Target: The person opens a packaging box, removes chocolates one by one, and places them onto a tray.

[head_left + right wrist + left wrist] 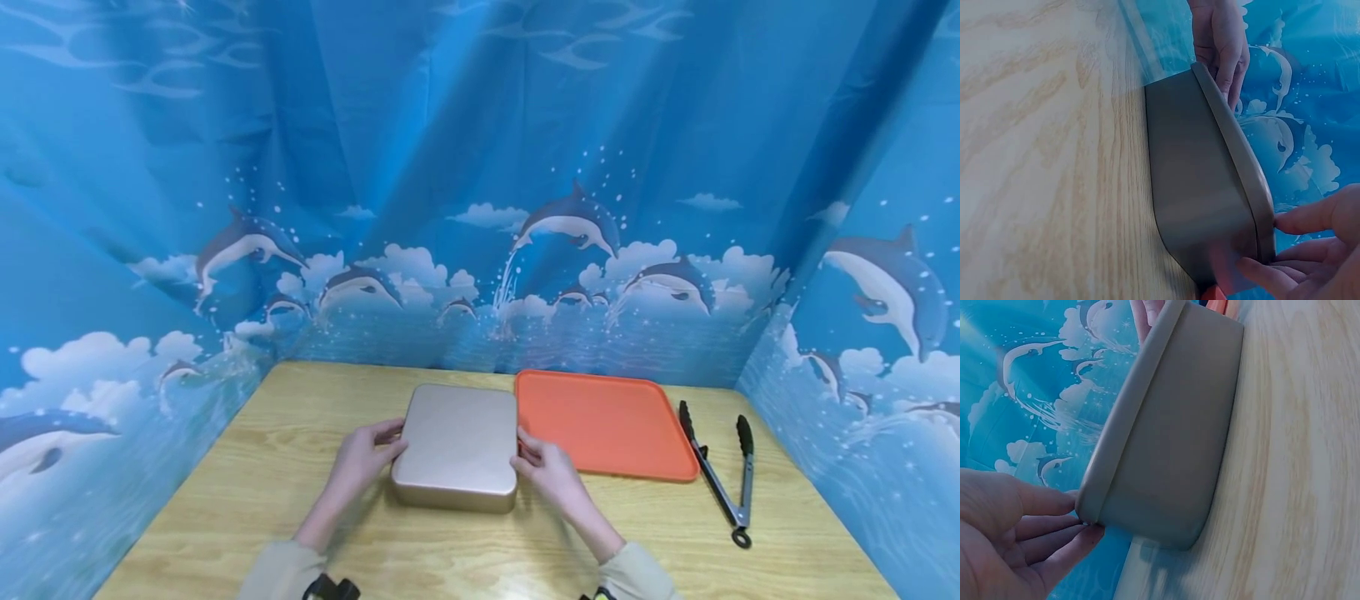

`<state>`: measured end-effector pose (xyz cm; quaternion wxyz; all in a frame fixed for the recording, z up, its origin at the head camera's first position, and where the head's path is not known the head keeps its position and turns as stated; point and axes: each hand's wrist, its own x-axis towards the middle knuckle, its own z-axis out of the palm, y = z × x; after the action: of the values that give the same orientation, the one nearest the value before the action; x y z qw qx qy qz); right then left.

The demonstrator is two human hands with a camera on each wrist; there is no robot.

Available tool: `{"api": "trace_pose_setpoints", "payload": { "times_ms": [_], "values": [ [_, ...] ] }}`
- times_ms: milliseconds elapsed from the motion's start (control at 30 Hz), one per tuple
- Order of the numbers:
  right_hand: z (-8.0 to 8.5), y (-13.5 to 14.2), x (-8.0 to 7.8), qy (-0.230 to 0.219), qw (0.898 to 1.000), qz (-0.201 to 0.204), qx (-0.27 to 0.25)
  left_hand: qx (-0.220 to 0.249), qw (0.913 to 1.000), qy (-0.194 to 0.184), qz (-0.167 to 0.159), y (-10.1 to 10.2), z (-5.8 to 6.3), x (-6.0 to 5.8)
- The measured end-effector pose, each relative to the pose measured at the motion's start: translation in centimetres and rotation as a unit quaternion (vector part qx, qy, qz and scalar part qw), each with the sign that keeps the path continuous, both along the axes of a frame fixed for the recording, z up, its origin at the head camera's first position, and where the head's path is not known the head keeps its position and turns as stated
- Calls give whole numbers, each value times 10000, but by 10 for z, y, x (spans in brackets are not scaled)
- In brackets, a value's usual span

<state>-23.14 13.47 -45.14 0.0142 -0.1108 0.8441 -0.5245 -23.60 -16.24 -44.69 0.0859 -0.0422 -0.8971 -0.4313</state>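
Landmark is orange tray (600, 425), flat on wooden table (300, 417). Metal box (1175, 425) stands directly left of tray; whether their sides touch, cannot tell. Lid (459, 433) sits on box, covering its top. Left hand (363, 457), on box side away from tray, pinches lid rim between thumb and fingers. Right hand (551, 471), on box side toward tray, grips lid rim likewise. Tongs (722, 489), black-tipped, lie spread just right of tray. Dolphin backdrop (450, 167) hangs behind tray.
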Motion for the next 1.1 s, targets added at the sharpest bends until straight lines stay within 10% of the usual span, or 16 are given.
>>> {"api": "trace_pose_setpoints", "payload": {
  "times_ms": [433, 1100],
  "values": [
    [13, -2, 4, 212, 9995, -68, 234, -261, 9995, -19, 169, 2, 14, 0],
    [32, 6, -3, 239, 9973, -207, -657, 667, 9959, 393, 464, 6, 27, -8]
  ]
}}
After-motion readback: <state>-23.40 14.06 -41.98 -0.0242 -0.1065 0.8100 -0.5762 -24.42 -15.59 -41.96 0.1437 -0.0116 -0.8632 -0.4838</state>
